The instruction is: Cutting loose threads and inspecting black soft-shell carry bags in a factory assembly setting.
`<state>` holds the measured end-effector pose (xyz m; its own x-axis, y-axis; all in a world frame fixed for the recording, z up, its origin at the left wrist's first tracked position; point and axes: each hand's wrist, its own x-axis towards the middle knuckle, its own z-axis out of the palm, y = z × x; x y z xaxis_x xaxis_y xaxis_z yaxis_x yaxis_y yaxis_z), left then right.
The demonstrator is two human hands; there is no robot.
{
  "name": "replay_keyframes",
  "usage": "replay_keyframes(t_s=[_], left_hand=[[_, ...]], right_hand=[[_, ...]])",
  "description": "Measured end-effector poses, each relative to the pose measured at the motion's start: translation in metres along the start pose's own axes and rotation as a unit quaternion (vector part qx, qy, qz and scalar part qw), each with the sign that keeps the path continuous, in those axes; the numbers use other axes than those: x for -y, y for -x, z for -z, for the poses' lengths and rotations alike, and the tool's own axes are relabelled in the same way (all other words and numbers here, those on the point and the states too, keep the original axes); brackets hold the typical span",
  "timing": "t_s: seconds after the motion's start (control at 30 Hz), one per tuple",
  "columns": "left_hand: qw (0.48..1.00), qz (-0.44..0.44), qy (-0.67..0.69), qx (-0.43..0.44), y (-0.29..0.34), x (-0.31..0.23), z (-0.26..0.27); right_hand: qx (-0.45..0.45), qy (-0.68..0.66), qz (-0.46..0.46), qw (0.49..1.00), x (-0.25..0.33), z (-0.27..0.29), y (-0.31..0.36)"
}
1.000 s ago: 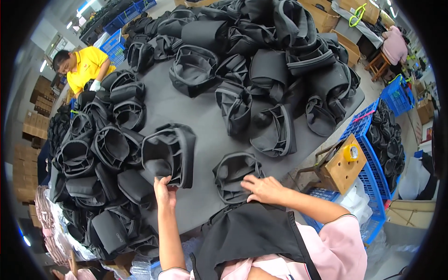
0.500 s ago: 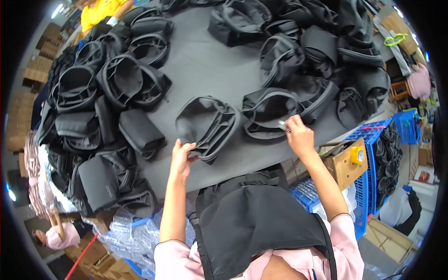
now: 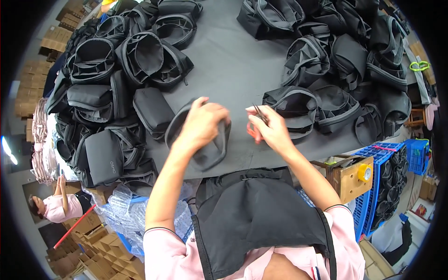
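In front of me a black fabric pouch point(image 3: 212, 160) stands on the dark table, its zipped rim facing up. My left hand point(image 3: 201, 125) reaches over it with fingers bent into its upper part, closed on the fabric; the fingertips are partly hidden. To the right, my right hand point(image 3: 273, 130) is closed around small scissors point(image 3: 252, 132) with red handles, their dark blades pointing up and away from the pouch. Just beyond that hand lies an open black pouch point(image 3: 298, 105), and left of my left hand rests a closed one point(image 3: 152, 111).
Black pouches point(image 3: 103, 156) are heaped on the table's left side, with more point(image 3: 347, 58) piled on the right. A wooden block point(image 3: 351, 181) with yellow tape point(image 3: 364, 172) and blue crates point(image 3: 368, 212) stand at the right edge. Clear plastic wrap point(image 3: 122, 210) lies lower left.
My left hand has moved from the pouch's near edge up over it, and the pouch has turned. My right hand has shifted left, away from the neighbouring pouch, and the scissors now show. The view has shifted.
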<state>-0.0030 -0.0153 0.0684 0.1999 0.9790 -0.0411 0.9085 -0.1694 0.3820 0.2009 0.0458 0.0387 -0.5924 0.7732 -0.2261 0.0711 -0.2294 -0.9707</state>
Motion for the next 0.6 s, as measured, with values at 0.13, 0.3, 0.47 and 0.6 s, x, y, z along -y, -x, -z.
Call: replay_keyframes(t_s=[0.13, 0.3, 0.47, 0.6], left_hand=[[0.965, 0.023, -0.122, -0.23, 0.002, -0.029, -0.068], [0.922, 0.224, 0.181, -0.257, 0.043, -0.016, -0.108], [0.94, 0.164, 0.285, -0.09, 0.046, 0.006, -0.097], [0.948, 0.213, 0.231, -0.055, 0.039, -0.002, -0.085]], right_hand=[[-0.025, -0.133, -0.147, 0.98, -0.062, -0.008, -0.002], [-0.024, -0.095, -0.138, 0.986, -0.09, -0.018, 0.007], [-0.042, -0.154, -0.108, 0.981, -0.101, -0.031, 0.006], [-0.031, -0.206, -0.072, 0.975, -0.074, -0.041, 0.002]])
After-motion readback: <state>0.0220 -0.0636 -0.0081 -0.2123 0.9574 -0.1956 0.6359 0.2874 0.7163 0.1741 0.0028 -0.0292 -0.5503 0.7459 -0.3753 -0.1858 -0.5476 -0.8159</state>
